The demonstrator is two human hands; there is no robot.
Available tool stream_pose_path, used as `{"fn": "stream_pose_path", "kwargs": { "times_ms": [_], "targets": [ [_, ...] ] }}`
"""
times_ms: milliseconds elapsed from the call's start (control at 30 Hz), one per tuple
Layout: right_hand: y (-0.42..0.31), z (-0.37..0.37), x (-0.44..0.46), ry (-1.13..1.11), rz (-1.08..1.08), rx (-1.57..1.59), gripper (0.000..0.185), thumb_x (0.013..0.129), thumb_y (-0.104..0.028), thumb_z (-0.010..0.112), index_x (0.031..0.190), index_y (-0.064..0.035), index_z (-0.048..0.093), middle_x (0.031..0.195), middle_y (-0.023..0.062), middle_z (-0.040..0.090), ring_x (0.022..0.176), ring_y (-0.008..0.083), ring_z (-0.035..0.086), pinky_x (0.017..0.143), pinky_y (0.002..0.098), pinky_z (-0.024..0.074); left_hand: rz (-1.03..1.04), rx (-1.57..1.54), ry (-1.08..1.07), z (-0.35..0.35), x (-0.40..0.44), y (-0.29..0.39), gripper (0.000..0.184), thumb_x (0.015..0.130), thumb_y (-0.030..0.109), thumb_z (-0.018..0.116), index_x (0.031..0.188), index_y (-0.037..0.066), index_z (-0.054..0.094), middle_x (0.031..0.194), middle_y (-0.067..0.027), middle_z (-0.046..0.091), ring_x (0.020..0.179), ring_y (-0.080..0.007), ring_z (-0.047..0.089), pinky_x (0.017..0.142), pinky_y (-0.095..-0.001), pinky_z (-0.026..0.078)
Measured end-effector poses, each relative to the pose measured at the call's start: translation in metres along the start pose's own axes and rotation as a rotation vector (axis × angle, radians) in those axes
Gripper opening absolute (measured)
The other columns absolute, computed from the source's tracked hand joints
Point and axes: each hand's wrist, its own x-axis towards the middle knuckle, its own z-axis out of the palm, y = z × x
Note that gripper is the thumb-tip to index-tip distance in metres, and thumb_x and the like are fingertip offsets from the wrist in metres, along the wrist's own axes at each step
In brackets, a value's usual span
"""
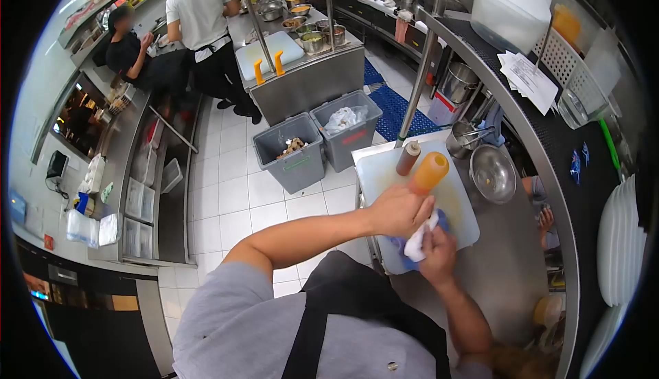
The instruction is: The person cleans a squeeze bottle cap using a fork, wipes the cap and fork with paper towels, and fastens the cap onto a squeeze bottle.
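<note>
My left hand [399, 209] is closed around an orange squeeze bottle [431, 171], which tilts with one end pointing away from me. Just below it, my right hand [438, 252] grips a white cloth [417, 240] that is bunched up close to the left fingers. Some blue-purple material shows around the cloth; what it is I cannot tell. Both hands are over a white cutting board [461, 204]. A second squeeze bottle with dark reddish-brown sauce [408, 158] stands on the board's far side. My left fingers hide part of the orange bottle.
A metal bowl [493, 174] and a metal pot [461, 140] stand right of the board. Two grey bins [292, 173] are on the floor ahead. A shelf [532, 115] with papers and plates curves along the right. Two people [202, 18] are at the back left.
</note>
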Motion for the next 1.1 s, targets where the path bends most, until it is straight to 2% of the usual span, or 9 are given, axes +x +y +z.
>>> {"fn": "stream_pose_path", "kwargs": {
  "times_ms": [33,67,167,300,433,600,700,833,1100],
  "targets": [
    [-0.002,-0.004,0.006,-0.084,-0.525,-0.693,0.005,0.089,-0.006,0.055,0.085,-0.0055,0.053,0.071,0.0122,0.054,0.05,0.0316,0.051,0.045,0.0403,0.0381,0.003,-0.003,-0.011,0.004,0.001,-0.002,0.035,0.101,0.024,0.04,0.093,0.004,0.067,0.071,-0.0233,0.063,0.061,-0.044,0.061,0.058,-0.0521,0.05],
    [-0.011,-0.01,0.006,-0.154,-0.525,-0.848,0.007,0.085,-0.003,0.059,0.083,-0.0045,0.053,0.073,0.0174,0.056,0.058,0.0395,0.057,0.05,0.0434,0.0417,-0.13,0.015,-0.017,0.013,0.001,-0.005,0.035,0.101,0.024,0.041,0.086,0.003,0.065,0.07,-0.0242,0.063,0.062,-0.0439,0.062,0.057,-0.0527,0.049],
    [0.0,-0.008,0.003,-0.111,-0.258,-0.588,0.004,0.088,-0.002,0.058,0.088,-0.0044,0.056,0.076,0.0167,0.059,0.061,0.0364,0.059,0.051,0.0394,0.0437,-0.165,0.105,0.073,0.029,0.0,-0.016,0.041,0.102,0.025,0.041,0.077,-0.001,0.063,0.067,-0.026,0.062,0.063,-0.0454,0.061,0.061,-0.054,0.049],
    [0.004,0.0,-0.001,0.342,0.233,0.646,0.016,0.102,-0.016,0.057,0.094,-0.0038,0.063,0.077,0.0006,0.059,0.068,0.0066,0.053,0.054,0.0291,0.0415,-0.151,-0.381,0.334,-0.005,0.013,-0.011,0.056,0.107,0.034,0.031,0.081,-0.002,0.064,0.07,-0.0189,0.068,0.062,-0.0307,0.068,0.061,-0.0406,0.051],
    [0.026,-0.03,0.001,0.333,-0.24,-0.321,0.017,0.099,-0.006,0.055,0.11,0.0054,0.058,0.084,0.007,0.062,0.064,0.0114,0.054,0.062,0.0287,0.0464,-0.383,-0.738,0.269,-0.027,0.01,-0.003,0.068,0.108,0.044,0.024,0.079,-0.001,0.064,0.065,-0.0081,0.064,0.053,-0.0118,0.05,0.057,-0.0276,0.041],
    [-0.041,-0.035,0.019,0.298,-0.084,-0.315,0.02,0.092,0.001,0.054,0.111,0.0019,0.061,0.093,0.0173,0.068,0.082,0.0327,0.069,0.074,0.0352,0.0527,-0.432,-0.619,0.242,-0.026,0.013,0.007,0.082,0.105,0.057,0.013,0.073,0.004,0.066,0.05,0.0036,0.038,0.048,-0.0058,0.033,0.049,-0.0237,0.026],
    [-0.068,-0.031,0.036,0.221,-0.344,-0.517,0.018,0.086,-0.002,0.057,0.103,0.0029,0.06,0.1,0.0224,0.066,0.08,0.0362,0.07,0.07,0.0366,0.0553,-0.442,-0.607,0.211,-0.023,0.013,0.007,0.081,0.105,0.057,0.017,0.077,0.001,0.068,0.054,-0.0028,0.05,0.051,-0.0118,0.046,0.053,-0.0291,0.038],
    [-0.062,0.004,0.036,-0.193,-0.454,-1.2,0.015,0.087,-0.013,0.057,0.093,0.0004,0.057,0.111,0.0235,0.061,0.057,0.0275,0.066,0.05,0.0391,0.0542,-0.286,-0.116,0.198,-0.011,0.012,0.002,0.07,0.108,0.045,0.021,0.084,-0.004,0.065,0.072,-0.027,0.065,0.077,-0.0478,0.066,0.076,-0.0503,0.052],
    [-0.031,0.007,0.025,-0.384,-0.399,-1.075,0.021,0.082,-0.006,0.056,0.1,0.005,0.059,0.095,0.0196,0.06,0.058,0.0321,0.063,0.054,0.0432,0.053,-0.453,-0.306,-0.057,0.009,-0.007,-0.024,0.07,0.106,0.054,0.028,0.102,-0.001,0.072,0.096,-0.0305,0.069,0.093,-0.0462,0.067,0.086,-0.0484,0.051]
  ]
}}
